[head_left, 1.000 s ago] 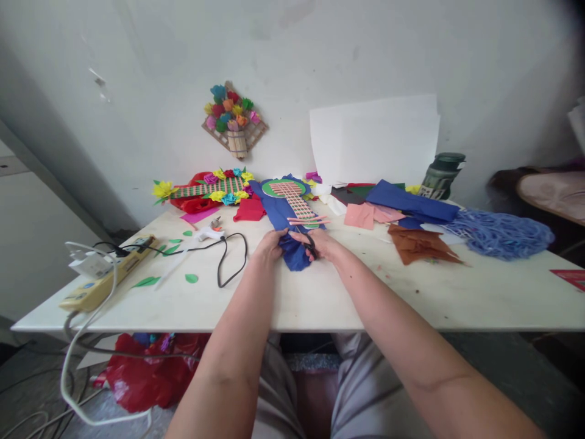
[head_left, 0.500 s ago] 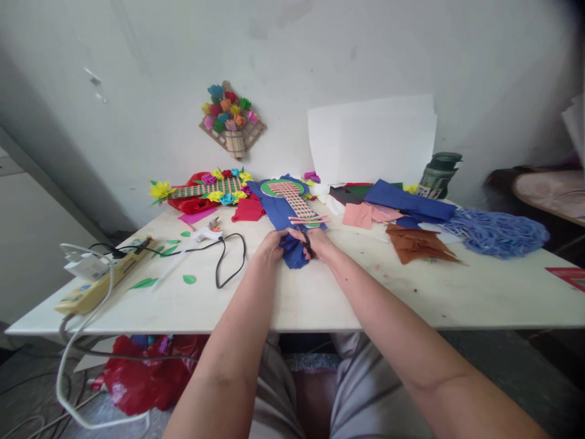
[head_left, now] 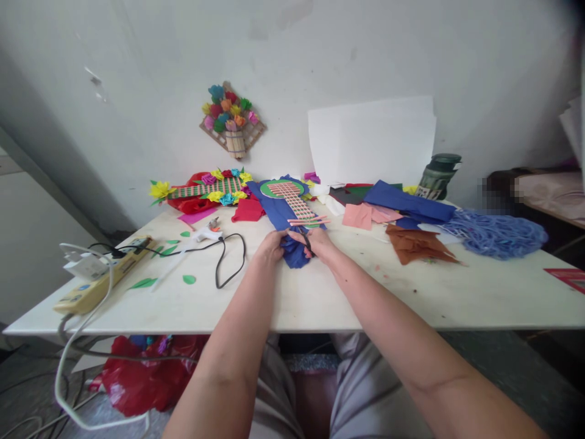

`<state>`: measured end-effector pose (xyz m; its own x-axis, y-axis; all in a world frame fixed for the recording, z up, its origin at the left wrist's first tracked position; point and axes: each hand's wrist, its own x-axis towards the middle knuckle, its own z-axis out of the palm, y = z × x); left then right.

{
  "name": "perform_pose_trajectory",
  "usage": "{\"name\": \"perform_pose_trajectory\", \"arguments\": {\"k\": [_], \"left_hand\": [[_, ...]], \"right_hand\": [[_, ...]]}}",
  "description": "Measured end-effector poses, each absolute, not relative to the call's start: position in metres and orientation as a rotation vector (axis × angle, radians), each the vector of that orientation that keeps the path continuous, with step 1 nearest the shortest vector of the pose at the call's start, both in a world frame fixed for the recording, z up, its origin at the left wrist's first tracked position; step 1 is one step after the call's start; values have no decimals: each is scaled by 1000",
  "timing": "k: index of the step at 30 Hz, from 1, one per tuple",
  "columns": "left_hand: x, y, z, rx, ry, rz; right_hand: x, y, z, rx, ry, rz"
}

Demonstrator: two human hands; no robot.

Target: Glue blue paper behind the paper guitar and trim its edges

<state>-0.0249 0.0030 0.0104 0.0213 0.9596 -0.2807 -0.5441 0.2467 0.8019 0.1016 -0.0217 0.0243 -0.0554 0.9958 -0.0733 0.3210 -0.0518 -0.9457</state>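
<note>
Blue crepe paper [head_left: 296, 256] lies bunched between my hands at the middle of the table. My left hand [head_left: 273, 244] is closed on its left edge. In my right hand [head_left: 319, 241] is a pair of dark-handled scissors [head_left: 308, 245], fingers wrapped round the handles; the blades are at the blue paper and hardly show. Just beyond lies a guitar-shaped craft piece [head_left: 292, 196] with a green base and pink-and-white lattice, resting on the blue paper. Several thin pink sticks [head_left: 308, 221] lie across its near end.
To the left are a glue gun [head_left: 208, 234], its black cord, green paper leaves [head_left: 189, 279] and a power strip [head_left: 103, 277]. A flower-trimmed craft piece [head_left: 205, 189] lies behind. Rightward are brown paper [head_left: 423, 245], blue strands [head_left: 503, 235] and a dark green bottle [head_left: 439, 175].
My right hand and the scissors have shifted very slightly at the blue paper. My left hand stays in place, and the things on the table look unchanged.
</note>
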Motion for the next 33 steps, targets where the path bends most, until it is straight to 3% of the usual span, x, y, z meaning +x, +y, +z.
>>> {"name": "perform_pose_trajectory", "arguments": {"k": [33], "left_hand": [[-26,3,11,508,904,1380]], "right_hand": [[121,-33,43,-1428,-1513,1557]]}}
